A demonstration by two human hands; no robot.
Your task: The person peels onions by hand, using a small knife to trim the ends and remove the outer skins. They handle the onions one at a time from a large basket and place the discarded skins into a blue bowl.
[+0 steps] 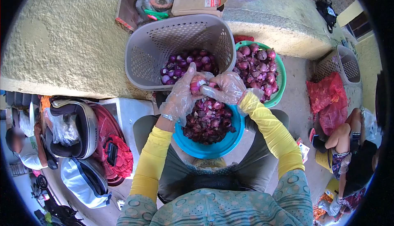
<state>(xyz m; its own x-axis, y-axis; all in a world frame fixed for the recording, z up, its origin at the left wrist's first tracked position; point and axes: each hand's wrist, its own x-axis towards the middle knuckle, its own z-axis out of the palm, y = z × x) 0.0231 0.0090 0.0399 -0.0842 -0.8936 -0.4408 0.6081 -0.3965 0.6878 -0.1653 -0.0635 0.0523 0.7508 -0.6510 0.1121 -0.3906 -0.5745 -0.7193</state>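
Observation:
My left hand (180,89), in a clear plastic glove, is closed around a red onion (197,84) with loosened skin. Close against that onion is my right hand (226,89), also gloved, its fingers pinched together; what lies between them is hard to make out. Below both hands, a blue basin (239,137) holds dark onion skins and some onions. Just beyond them stands a grey perforated basket (141,57) with smooth, shiny purple peeled onions (177,68) inside. To the right is a green basin (281,87) heaped with onions (256,66) still in their dry skins.
A cardboard box (197,0) and a plastic bag lie on the ledge behind the basket. At right are a red mesh sack (327,96), another basket (347,64) and a seated person (349,156). Helmets (84,131) and another person (30,154) are at left.

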